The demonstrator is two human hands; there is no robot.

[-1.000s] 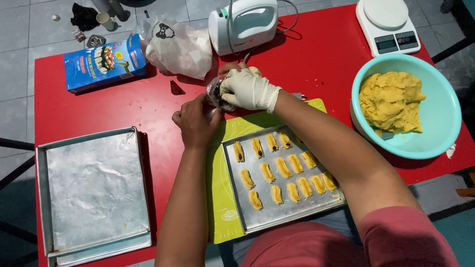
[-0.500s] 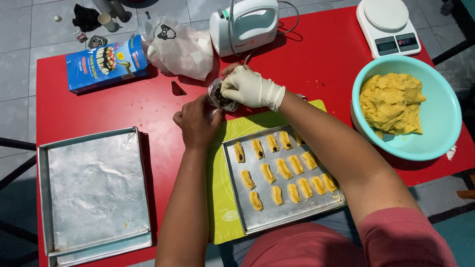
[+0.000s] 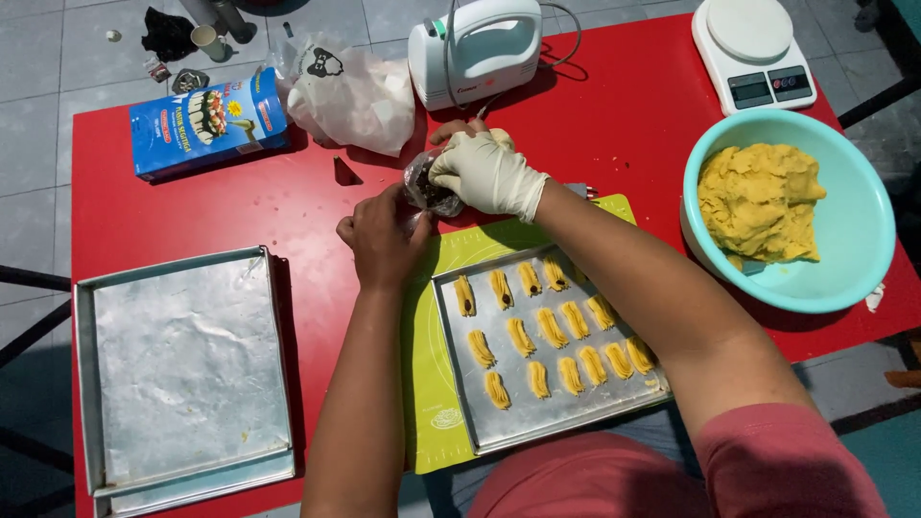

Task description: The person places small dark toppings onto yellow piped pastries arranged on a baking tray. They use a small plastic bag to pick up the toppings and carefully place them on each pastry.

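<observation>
Hands at the far edge of the cookie tray: gloved right hand, fingers clamped on a small clear bag of dark filling; bare left hand, fingers curled together against the bag's near side. Tray holds piped yellow dough strips and rests on a green mat on the red surface. Right of tray: teal bowl of yellow dough. Left of tray: foil-lined empty tray. Beyond tray: white hand mixer.
</observation>
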